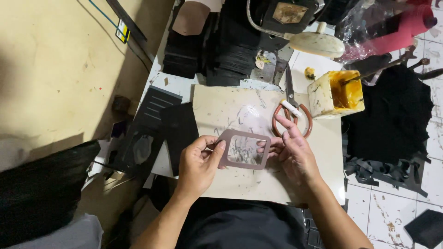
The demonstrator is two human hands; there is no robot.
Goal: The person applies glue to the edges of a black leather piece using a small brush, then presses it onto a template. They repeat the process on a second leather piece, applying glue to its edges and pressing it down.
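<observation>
Brown rectangular leather frame with clear window, pinched at both ends by left hand and right hand, above scuffed beige work board. Just beyond: brown-handled scissors, glue-stained yellow container.

- The frame piece sat between the left hand and right hand, above the work board.
- Scissors lay behind the right hand, on the board.
- A glue tub stood right of the scissors — just beside them.
- Stacked sheets lay left of the board.
</observation>
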